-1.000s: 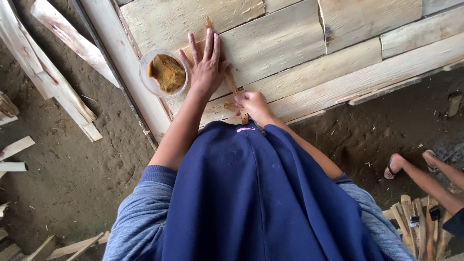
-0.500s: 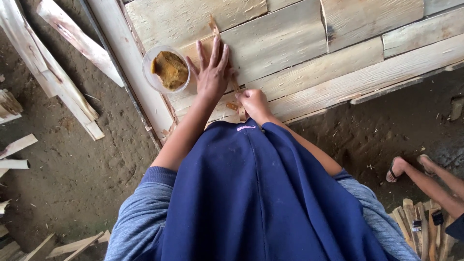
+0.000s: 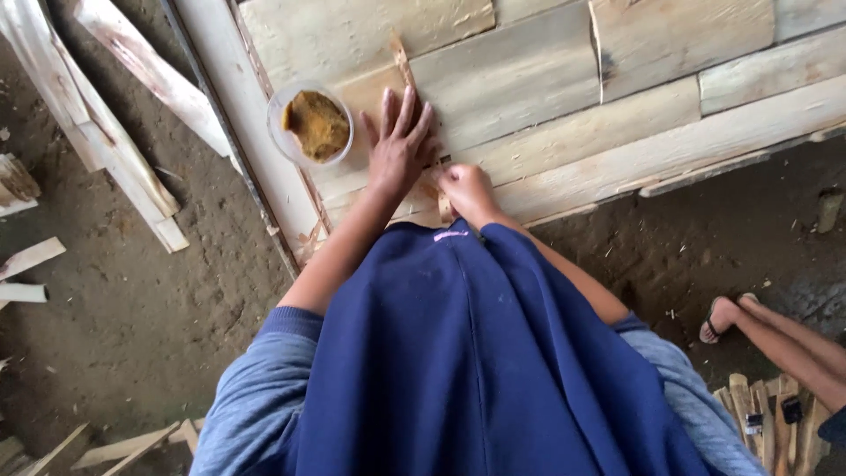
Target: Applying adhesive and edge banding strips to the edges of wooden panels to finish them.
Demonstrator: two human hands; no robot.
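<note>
The left hand (image 3: pixel 398 150) lies flat, fingers spread and gripping nothing, pressed on a thin wooden strip (image 3: pixel 404 62) that runs toward 12 o'clock across the pale plank panel (image 3: pixel 546 79). The right hand (image 3: pixel 465 189), at 4 o'clock of the left and just beside it, is clenched against the strip's lower end; what it grips, if anything, cannot be told. A clear round tub of brown paste (image 3: pixel 313 123) sits on the planks at 10 o'clock of the left hand, close by. Loose wood offcuts (image 3: pixel 115 123) lie on the dirt floor at 9 o'clock. Another person's sandalled foot (image 3: pixel 724 316) shows at 4 o'clock.
</note>
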